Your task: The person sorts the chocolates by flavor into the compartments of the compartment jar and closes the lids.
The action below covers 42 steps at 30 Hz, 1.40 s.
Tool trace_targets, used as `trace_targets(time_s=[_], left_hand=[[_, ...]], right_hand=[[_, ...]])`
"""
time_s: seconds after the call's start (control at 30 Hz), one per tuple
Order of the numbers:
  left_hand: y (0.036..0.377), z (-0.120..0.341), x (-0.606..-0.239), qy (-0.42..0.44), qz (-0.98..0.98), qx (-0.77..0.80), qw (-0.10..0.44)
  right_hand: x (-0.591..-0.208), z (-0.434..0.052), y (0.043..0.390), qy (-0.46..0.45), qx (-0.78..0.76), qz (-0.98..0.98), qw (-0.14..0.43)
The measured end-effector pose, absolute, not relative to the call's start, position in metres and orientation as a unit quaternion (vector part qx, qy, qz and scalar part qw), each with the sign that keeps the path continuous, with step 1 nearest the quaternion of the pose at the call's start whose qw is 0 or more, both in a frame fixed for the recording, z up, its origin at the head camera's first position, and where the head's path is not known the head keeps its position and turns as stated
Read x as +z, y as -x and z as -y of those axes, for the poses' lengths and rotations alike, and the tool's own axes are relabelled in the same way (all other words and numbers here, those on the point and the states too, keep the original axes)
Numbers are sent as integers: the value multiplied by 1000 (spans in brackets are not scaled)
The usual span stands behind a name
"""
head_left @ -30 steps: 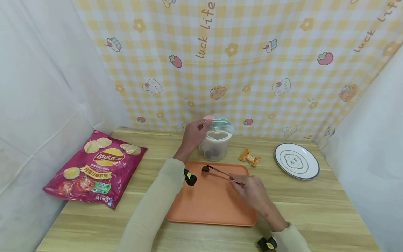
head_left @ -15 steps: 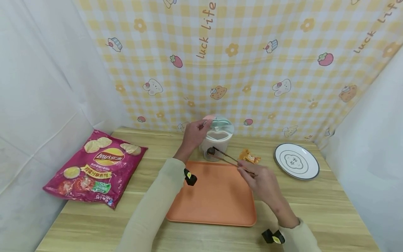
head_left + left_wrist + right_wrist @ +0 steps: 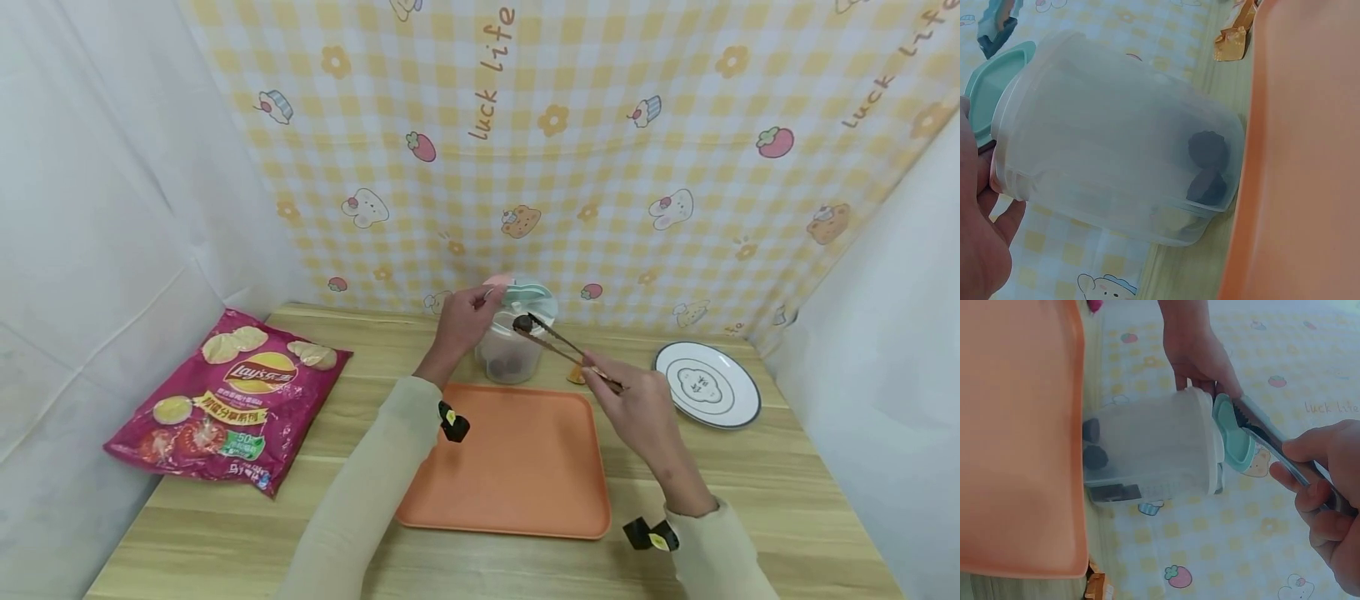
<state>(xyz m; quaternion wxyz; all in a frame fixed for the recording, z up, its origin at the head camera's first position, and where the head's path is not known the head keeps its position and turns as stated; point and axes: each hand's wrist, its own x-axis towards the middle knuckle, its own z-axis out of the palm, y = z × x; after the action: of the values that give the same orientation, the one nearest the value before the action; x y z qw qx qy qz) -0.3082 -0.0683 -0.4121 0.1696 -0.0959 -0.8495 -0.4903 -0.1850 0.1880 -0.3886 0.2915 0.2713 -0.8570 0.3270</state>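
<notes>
A translucent plastic storage container [image 3: 508, 358] stands behind the orange tray, its teal flap lid [image 3: 528, 293] raised. My left hand [image 3: 465, 323] holds the container's lid at the upper left rim, thumb and fingers around the edge. With my right hand [image 3: 637, 404] I grip metal tongs [image 3: 561, 343], which pinch a dark round ball [image 3: 522, 323] just above the container's opening. Inside, dark round pieces [image 3: 1207, 150] lie at the bottom, seen through the wall in the left wrist view. In the right wrist view the tongs' tips [image 3: 1244, 415] overlap the teal flap, and the ball is mostly hidden.
The orange tray [image 3: 510, 467] lies in front of the container. A purple chip bag [image 3: 232, 400] is at the left, and a white dark-rimmed plate [image 3: 707, 383] at the right. An orange-wrapped candy [image 3: 576, 374] lies partly behind my right hand. A checked curtain [image 3: 555, 167] hangs behind.
My right hand has lifted the ball in the tongs from the tray's far edge, up and slightly right, to the container's opening. The left hand stays at the lid.
</notes>
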Motion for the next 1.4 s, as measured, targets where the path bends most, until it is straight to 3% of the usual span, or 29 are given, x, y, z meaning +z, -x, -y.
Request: trace_targets(time_s=[1.4], left_hand=[[309, 68, -413, 93, 848, -489, 182]], right_hand=[[-395, -184, 197, -245, 290, 876, 299]])
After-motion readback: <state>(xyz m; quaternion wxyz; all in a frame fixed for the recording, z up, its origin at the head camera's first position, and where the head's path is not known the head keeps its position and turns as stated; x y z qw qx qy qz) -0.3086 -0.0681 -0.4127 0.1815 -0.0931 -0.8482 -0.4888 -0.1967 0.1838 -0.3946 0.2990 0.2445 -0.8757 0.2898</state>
